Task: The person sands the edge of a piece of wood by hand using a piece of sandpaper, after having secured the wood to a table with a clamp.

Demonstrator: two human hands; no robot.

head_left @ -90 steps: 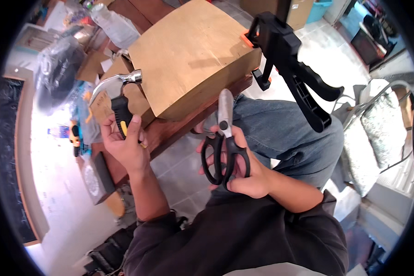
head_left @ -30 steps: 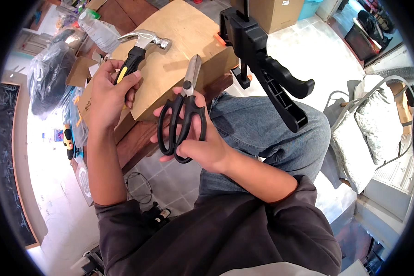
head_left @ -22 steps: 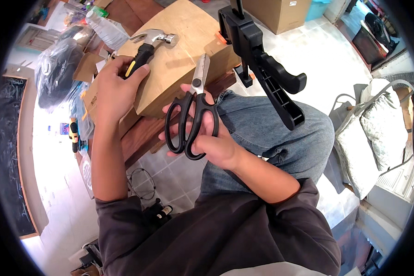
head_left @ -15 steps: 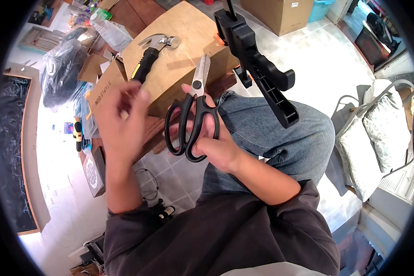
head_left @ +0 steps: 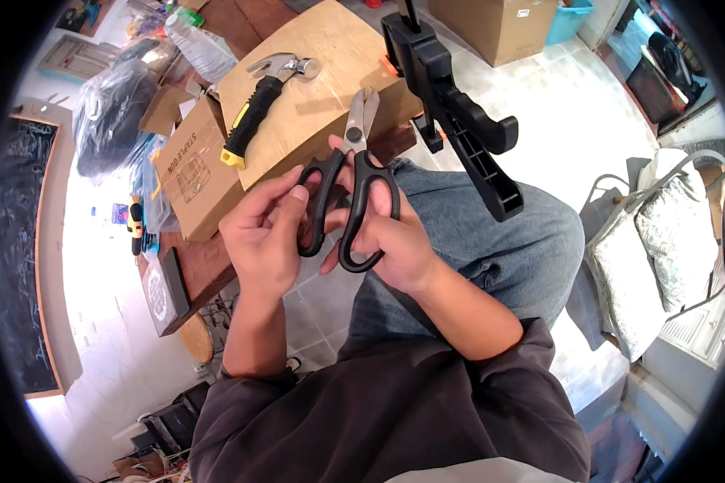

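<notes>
A pair of scissors (head_left: 362, 166) with black loop handles and short steel blades is held up in front of me. Its blade tips point away and stand slightly apart. My left hand (head_left: 264, 233) pinches the left handle loop between thumb and fingers. Around the right handle loop, my right hand (head_left: 396, 240) is closed, its thumb inside the loop and some fingers hidden behind. Beyond the hands, a claw hammer (head_left: 254, 113) with a black and yellow grip lies on a light wooden board (head_left: 334, 44).
A black clamp (head_left: 467, 121) juts out at the board's right edge. Left of the board sit a small cardboard box (head_left: 192, 173) and a clear plastic bottle (head_left: 197, 50). A larger carton (head_left: 491, 28) stands on the floor; patterned cushions (head_left: 624, 274) lie at right.
My left hand has moved right and taken hold of the left handle loop. The scissors' handles have spread and the blades have parted a little. The hammer's grip now shows fully.
</notes>
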